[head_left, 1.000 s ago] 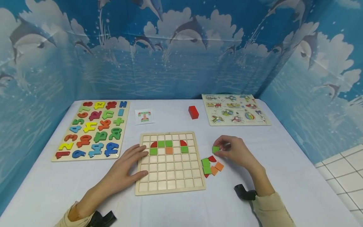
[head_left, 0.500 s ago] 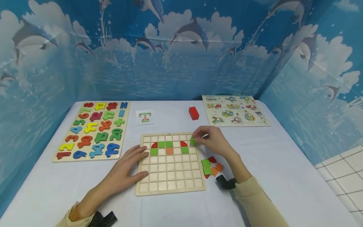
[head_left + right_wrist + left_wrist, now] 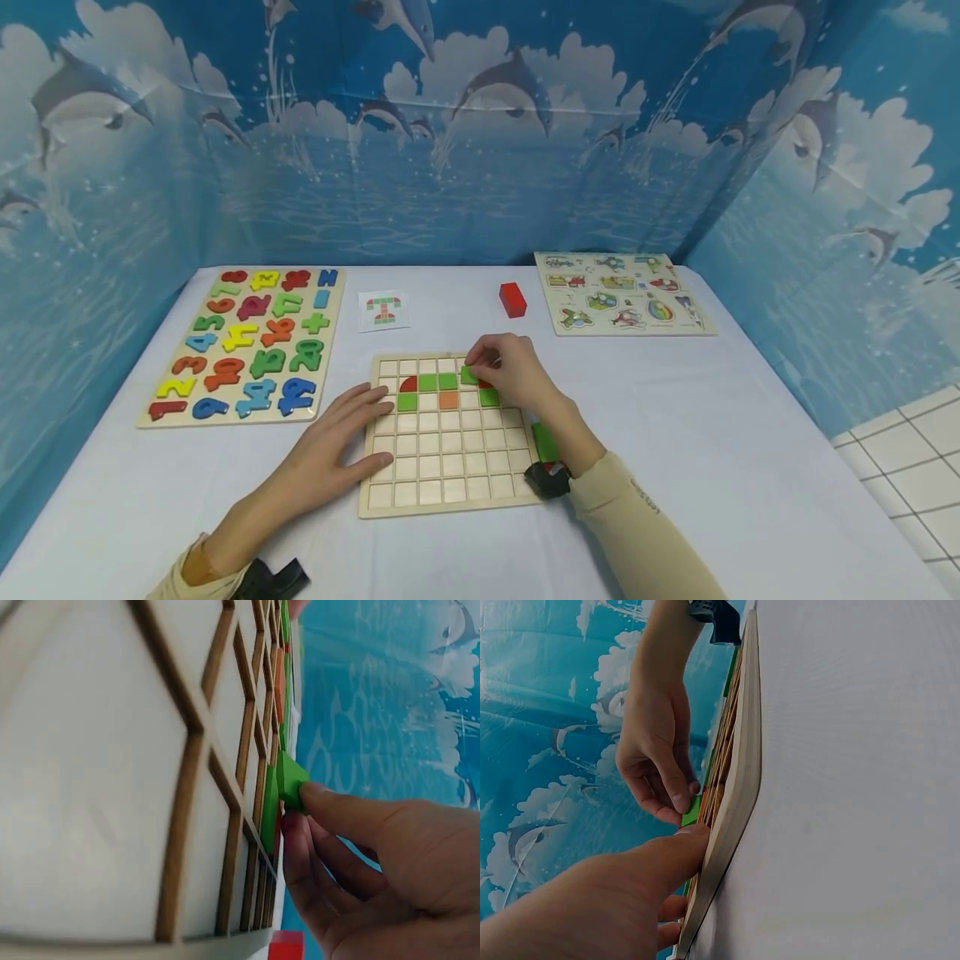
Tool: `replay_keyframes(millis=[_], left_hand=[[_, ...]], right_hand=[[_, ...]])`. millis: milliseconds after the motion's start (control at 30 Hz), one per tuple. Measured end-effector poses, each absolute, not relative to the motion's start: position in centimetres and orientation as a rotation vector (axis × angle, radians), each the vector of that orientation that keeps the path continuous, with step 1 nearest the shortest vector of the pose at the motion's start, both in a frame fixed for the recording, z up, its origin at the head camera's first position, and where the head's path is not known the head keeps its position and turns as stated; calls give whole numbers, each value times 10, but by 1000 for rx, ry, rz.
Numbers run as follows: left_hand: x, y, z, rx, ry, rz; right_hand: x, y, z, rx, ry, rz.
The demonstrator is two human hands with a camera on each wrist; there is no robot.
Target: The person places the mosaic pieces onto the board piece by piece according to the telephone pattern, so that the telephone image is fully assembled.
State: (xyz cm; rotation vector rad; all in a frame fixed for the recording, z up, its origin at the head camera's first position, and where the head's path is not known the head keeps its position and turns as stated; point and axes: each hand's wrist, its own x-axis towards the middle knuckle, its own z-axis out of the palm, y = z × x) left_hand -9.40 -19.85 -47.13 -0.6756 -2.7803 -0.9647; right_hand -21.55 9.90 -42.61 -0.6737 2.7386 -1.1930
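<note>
In the head view my right hand [image 3: 513,371] pinches a green square tile [image 3: 468,376] between thumb and fingertips, over the top row of a wooden grid board [image 3: 450,467]. The right wrist view shows this tile [image 3: 289,780] tilted on edge, right at the grid. My left hand [image 3: 330,442] rests on the board's left edge, fingers straight and thumb apart. In the grid lie a red quarter-round tile [image 3: 408,384], several green squares [image 3: 427,382] and an orange square [image 3: 448,400]. Right-hand fingers partly cover another red piece and the green square [image 3: 489,397] below it.
Loose green tiles [image 3: 546,443] lie right of the board, partly hidden by my right wrist. Behind it stand a pattern card [image 3: 384,310] and a red block [image 3: 513,300]. A number puzzle [image 3: 333,325] lies left, a picture puzzle [image 3: 641,329] back right.
My right hand has carried the green tile leftward from beside the loose tiles, across the board's right edge, to the gap in the top row. The left hand has stayed still.
</note>
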Motion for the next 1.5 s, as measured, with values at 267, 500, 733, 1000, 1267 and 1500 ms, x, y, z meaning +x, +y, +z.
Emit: replay_keyframes(millis=[267, 500, 733, 1000, 1267, 1500], left_hand=[[-96, -198, -471, -677, -2783, -959], [-96, -198, -469, -688, -2785, -959], [-95, -197, -466, -691, -2794, -957], [-95, -197, -468, -677, -2797, -960], [-94, -198, -469, -685, -2782, -961], [-94, -198, -470, -682, -2788, -962]], right_hand=[[-207, 92, -428, -747, 2776, -1100], [-204, 89, -426, -809, 2766, -1034], [-199, 88, -424, -925, 2811, -915], [-191, 101, -422, -933, 2765, -923], [-185, 149, -419, -811, 2745, -1059], [-174, 194, -420, -615, 2773, -1022]])
